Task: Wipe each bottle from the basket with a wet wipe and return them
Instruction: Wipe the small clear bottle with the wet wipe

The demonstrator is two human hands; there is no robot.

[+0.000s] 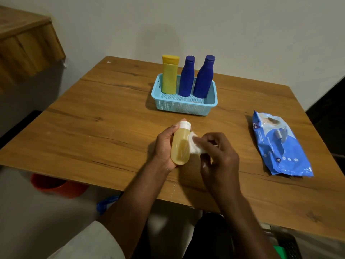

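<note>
Wooden table [112, 116], left hand [164, 146] gripping amber bottle [180, 146], right hand [218, 156] pinching wipe [195, 145] against it

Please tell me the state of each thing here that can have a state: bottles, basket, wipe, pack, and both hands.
Clear amber bottle: cap on, held above the table.
Yellow bottle: upright in basket, capped.
Two blue bottles: upright in basket, capped.
Light blue basket: upright on table.
Wet wipe: crumpled, pressed against amber bottle.
Wipes pack: lying flat.
Left hand: grips amber bottle.
Right hand: pinches wipe.
</note>
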